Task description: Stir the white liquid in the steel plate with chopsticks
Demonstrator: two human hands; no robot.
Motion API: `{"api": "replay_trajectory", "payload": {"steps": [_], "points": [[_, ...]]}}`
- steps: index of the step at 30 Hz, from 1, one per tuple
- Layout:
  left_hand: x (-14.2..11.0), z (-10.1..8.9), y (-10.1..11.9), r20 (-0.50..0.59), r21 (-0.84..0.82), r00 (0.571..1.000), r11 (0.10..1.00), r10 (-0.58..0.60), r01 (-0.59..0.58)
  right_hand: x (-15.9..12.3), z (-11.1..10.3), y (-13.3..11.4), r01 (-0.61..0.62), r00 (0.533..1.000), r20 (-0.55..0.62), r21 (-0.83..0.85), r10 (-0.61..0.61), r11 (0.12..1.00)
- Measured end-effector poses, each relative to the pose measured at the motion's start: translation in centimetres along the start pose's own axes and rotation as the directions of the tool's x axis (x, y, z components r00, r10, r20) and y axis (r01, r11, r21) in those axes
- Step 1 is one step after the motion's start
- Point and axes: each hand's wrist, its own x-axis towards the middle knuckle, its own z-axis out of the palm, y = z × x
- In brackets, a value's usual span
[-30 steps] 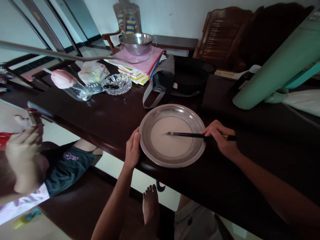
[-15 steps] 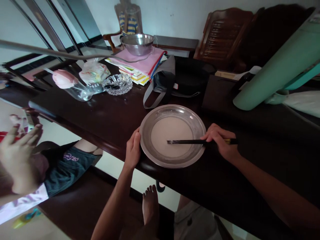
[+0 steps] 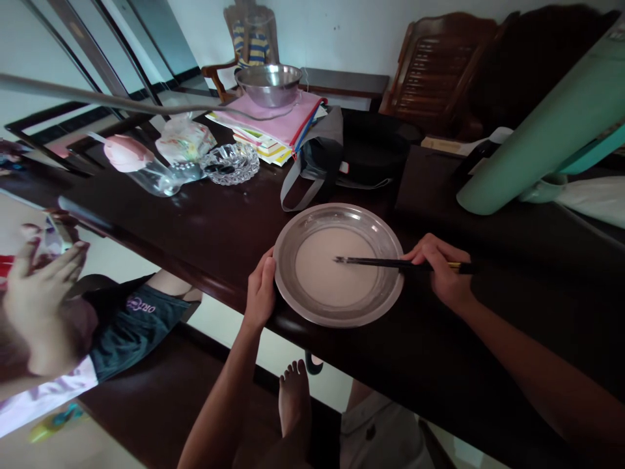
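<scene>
A round, shallow metal basin (image 3: 378, 296) rests near the front edge of the dark table. Inside it lies a pale, milky liquid (image 3: 322, 280). My left hand (image 3: 262, 286) grips the basin's left rim, thumb on the near side and fingers partly hidden behind it. Over the right rim, my right hand (image 3: 442, 267) is closed around dark chopsticks (image 3: 375, 262). Their tips are at the middle of the liquid; whether they dip under its surface I cannot tell.
Behind the basin stand a grey-black bag (image 3: 325, 156) and a metal bowl (image 3: 270, 88) on stacked folders (image 3: 288, 120). A glass dish (image 3: 232, 164) sits at left. A large green cylinder (image 3: 532, 130) leans in from the right. Another person's hands (image 3: 43, 293) hold a phone at far left.
My right hand has moved slightly up and to the right. The chopstick tips have shifted the same way across the liquid. My left hand still holds the rim.
</scene>
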Motion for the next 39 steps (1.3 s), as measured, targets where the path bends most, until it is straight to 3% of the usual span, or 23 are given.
{"api": "replay_trajectory", "payload": {"steps": [5,9,14,18,23,27,32,36,39], "points": [[-0.04,0.07,0.38,0.003,0.005,1.000,1.000,0.012,-0.012,-0.11,0.08,-0.01,0.032,0.989,0.146,-0.040,-0.026,0.999],[-0.04,0.12,0.47,-0.003,0.008,1.000,1.000,0.009,-0.009,-0.06,0.06,0.00,0.001,1.000,0.003,-0.015,-0.001,1.000],[-0.03,0.08,0.31,-0.001,0.005,1.000,1.000,0.008,-0.008,-0.01,0.10,-0.24,0.007,0.992,0.128,-0.037,-0.003,0.999],[-0.02,0.06,0.26,0.013,-0.011,1.000,1.000,0.012,-0.012,0.12,-0.05,-0.28,-0.015,1.000,0.011,-0.030,0.016,0.999],[-0.02,0.09,0.40,0.003,-0.006,1.000,1.000,0.009,-0.009,0.11,-0.08,-0.26,0.014,0.989,0.149,-0.024,-0.010,1.000],[-0.07,0.11,0.52,-0.003,0.001,1.000,1.000,0.004,-0.004,0.07,-0.05,-0.34,-0.026,0.999,0.024,-0.020,0.027,0.999],[-0.06,0.09,0.49,-0.002,0.014,1.000,1.000,0.003,-0.003,0.08,0.04,-0.53,-0.019,0.992,0.122,-0.046,0.024,0.999],[-0.04,0.07,0.39,0.004,0.004,1.000,1.000,0.003,-0.003,0.05,0.04,-0.49,-0.059,0.998,-0.001,-0.030,0.059,0.998],[-0.08,0.07,0.40,0.006,0.002,1.000,1.000,-0.001,0.001,-0.02,0.05,-0.51,-0.031,0.994,0.108,0.006,0.030,1.000]]}}
